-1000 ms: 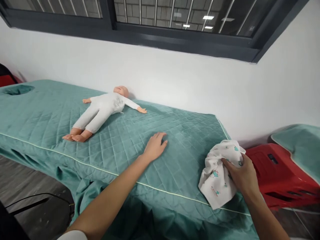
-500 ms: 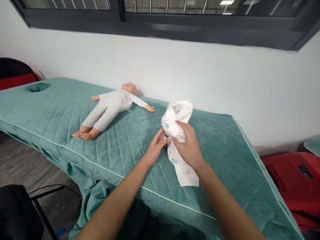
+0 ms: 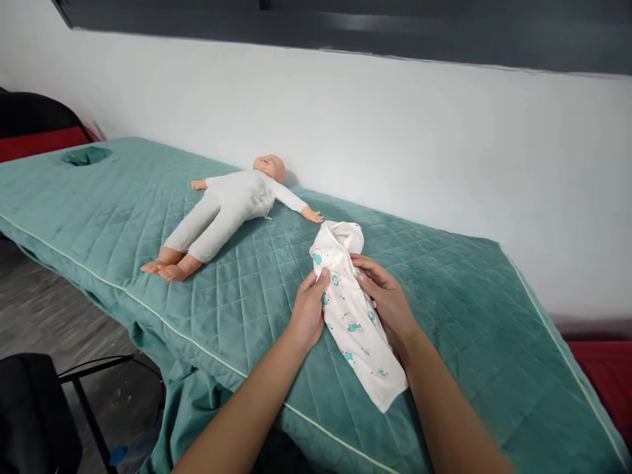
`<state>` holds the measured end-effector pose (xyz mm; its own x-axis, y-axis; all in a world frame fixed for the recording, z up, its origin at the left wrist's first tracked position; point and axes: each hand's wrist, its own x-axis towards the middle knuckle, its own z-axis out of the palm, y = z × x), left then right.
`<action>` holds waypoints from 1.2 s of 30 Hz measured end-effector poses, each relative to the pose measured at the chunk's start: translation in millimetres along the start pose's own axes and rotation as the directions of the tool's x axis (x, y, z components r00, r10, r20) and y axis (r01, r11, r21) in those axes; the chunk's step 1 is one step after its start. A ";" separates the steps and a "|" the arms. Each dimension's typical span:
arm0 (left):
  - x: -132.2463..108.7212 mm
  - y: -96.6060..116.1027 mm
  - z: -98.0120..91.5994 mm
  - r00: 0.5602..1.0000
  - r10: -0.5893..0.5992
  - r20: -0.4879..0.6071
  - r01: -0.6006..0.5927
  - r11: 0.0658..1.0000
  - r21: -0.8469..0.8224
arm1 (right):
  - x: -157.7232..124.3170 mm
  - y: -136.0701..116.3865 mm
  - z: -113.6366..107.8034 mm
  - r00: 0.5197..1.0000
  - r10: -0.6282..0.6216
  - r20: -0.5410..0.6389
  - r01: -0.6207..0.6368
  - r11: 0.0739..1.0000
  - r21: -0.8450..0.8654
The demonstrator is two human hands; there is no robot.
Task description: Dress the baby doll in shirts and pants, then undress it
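Note:
A white baby garment (image 3: 353, 322) with small teal figures lies folded long and narrow on the green quilted bed cover (image 3: 454, 316). My left hand (image 3: 310, 309) grips its left edge, thumb on top. On the opposite edge, my right hand (image 3: 388, 296) holds the cloth between thumb and fingers, just below the rounded neck opening. Left of the garment, a baby doll (image 3: 232, 207) with a white cloth body lies on its back, one arm stretched toward the garment's top end.
The bed cover has a face hole (image 3: 87, 156) at its far left end. A white wall (image 3: 419, 145) runs along the back. A black chair (image 3: 42, 415) stands at the lower left, and red items (image 3: 605, 375) show beyond the right edge.
The garment's raised upper part has come down and it now lies flatter, more of its print facing up. Both hands grip its sides. The view has tilted downward.

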<state>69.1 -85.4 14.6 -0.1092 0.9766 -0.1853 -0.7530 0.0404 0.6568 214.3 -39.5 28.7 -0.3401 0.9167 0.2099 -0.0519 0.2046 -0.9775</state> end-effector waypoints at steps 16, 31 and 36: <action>3.7 5.4 -7.1 0.997 -0.054 0.049 0.058 0.994 -0.096 | -8.7 -2.4 -3.9 0.997 -0.075 0.005 0.075 0.990 -0.119; 3.9 -2.9 -8.1 0.962 -0.241 0.126 0.246 0.969 -0.026 | -14.7 -4.7 5.3 0.982 -0.181 -0.061 0.133 0.879 -0.458; 1.9 1.4 -3.4 0.959 -0.257 0.120 0.266 0.962 -0.060 | -15.4 -6.7 7.3 0.963 -0.257 -0.084 0.191 0.867 -0.461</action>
<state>65.7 -84.2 12.7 0.1671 0.9514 -0.2586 -0.7925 0.2857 0.5389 213.0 -57.5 31.9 -0.2356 0.8587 0.4551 0.3229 0.5108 -0.7967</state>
